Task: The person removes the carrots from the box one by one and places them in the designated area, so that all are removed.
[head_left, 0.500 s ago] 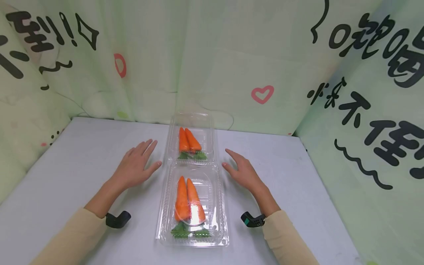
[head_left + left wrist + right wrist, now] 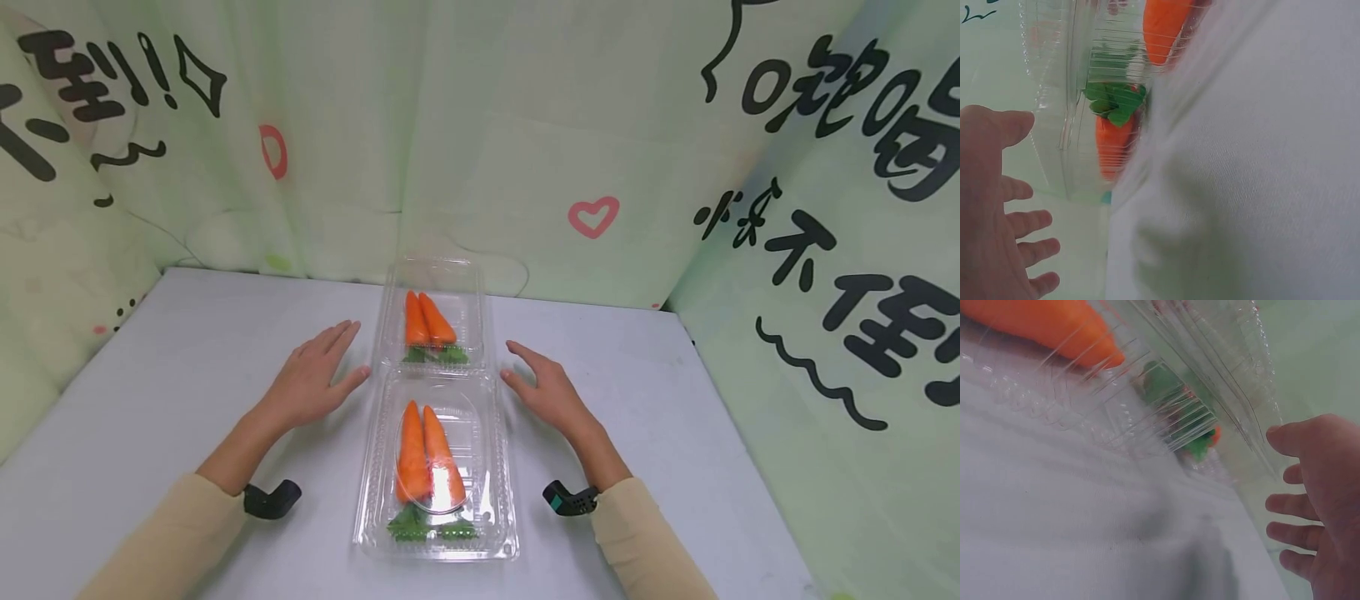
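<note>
Two clear plastic clamshell boxes stand one behind the other on the white table. The near box [image 2: 487,467] holds a pair of carrots [image 2: 411,458] with green tops [image 2: 408,522] toward me. Behind it the far box [image 2: 468,287] holds another carrot pair [image 2: 437,321], its greens [image 2: 452,354] also facing me. My left hand [image 2: 311,379] hovers at the left of the boxes, fingers extended and thumb toward them. On the opposite side hovers my right hand [image 2: 549,387], thumb and fingers spread apart. Both hands hold nothing; in the wrist views the left fingers [image 2: 1029,224] and right fingers [image 2: 1294,506] are loosely extended.
A white table [image 2: 637,400] carries the boxes, its back edge against a pale green curtain [image 2: 495,125]. More curtain with black lettering [image 2: 870,317] hangs at the right. A black wrist camera [image 2: 272,500] sits on the left wrist, another camera [image 2: 570,498] on the right.
The head view has shifted slightly, so everything sits a little lower. Both hands keep nearly the same places beside the boxes, and the boxes have not moved.
</note>
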`<state>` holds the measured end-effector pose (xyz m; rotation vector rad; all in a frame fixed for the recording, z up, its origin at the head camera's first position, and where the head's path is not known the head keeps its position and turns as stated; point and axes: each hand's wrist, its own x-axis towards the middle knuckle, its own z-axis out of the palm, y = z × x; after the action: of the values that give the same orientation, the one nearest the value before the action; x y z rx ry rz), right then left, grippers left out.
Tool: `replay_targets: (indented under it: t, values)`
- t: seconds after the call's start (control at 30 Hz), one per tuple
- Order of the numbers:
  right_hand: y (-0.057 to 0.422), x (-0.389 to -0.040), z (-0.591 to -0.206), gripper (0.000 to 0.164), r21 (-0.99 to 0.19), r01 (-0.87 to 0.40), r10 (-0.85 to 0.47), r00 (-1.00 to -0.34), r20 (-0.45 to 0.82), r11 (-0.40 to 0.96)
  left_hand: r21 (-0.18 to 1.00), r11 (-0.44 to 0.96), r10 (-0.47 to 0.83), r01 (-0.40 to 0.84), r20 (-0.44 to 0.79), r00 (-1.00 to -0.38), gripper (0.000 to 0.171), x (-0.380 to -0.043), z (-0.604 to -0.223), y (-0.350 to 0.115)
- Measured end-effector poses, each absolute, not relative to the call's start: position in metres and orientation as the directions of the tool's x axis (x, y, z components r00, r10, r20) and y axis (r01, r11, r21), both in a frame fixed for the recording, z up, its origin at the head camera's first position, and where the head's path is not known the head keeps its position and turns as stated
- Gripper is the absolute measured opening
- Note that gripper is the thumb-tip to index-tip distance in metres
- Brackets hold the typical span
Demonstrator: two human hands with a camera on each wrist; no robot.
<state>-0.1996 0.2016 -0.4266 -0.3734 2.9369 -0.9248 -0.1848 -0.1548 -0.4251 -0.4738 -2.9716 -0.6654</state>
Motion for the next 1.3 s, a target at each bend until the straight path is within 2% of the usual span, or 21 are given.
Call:
replay_targets:
  t: [0.63,1.3]
  values:
    - [0.194,-0.201,-0.430,0.055,-0.591,-0.206,-0.230,-0.973,0.036,0.780,0.529,0.794,0.277,0.299,0.123,-0.953,0.071,-0.187,-0.429,-0.149]
    - [0.190,-0.207,-0.437,0.050,-0.707,-0.213,-0.254,-0.966,0.049,0.674,0.622,0.741,0.277,0.252,0.058,-0.959,0.073,-0.194,-0.435,-0.142]
